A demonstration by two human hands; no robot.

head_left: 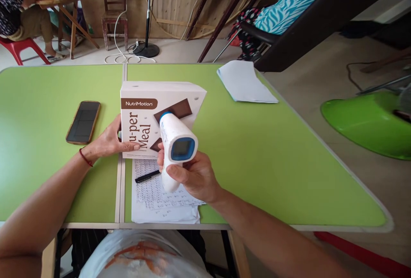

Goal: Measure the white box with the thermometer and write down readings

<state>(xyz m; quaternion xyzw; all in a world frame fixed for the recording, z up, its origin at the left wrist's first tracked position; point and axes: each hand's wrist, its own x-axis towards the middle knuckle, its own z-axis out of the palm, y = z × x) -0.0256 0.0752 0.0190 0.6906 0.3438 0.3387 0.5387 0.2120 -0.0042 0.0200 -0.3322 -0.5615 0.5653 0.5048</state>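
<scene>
A green table [272, 154] fills most of the scene, a metal-edged seam dividing it left of centre; at the far left a seated person [9, 8] is cut off at the edge, head out of view; at right a green plastic seat [369, 124] is likewise cropped. The white box [149, 119] is upright near the middle of the table; its lettering is partly covered, and I cannot tell whether its base touches the tabletop; the left hand [111, 139] pinches its left edge, thumb in front, other fingers hidden behind. Handwritten sheets [160, 214] lie on the near side, too small to read; the right hand [197, 177] is wrapped round the handle of a white thermometer gun [175, 145], nose towards the box, contact unclear, its display unreadable; a dark-screened phone [83, 122] lies left of the box; a black pen [147, 176] on the sheets has its right end hidden.
</scene>
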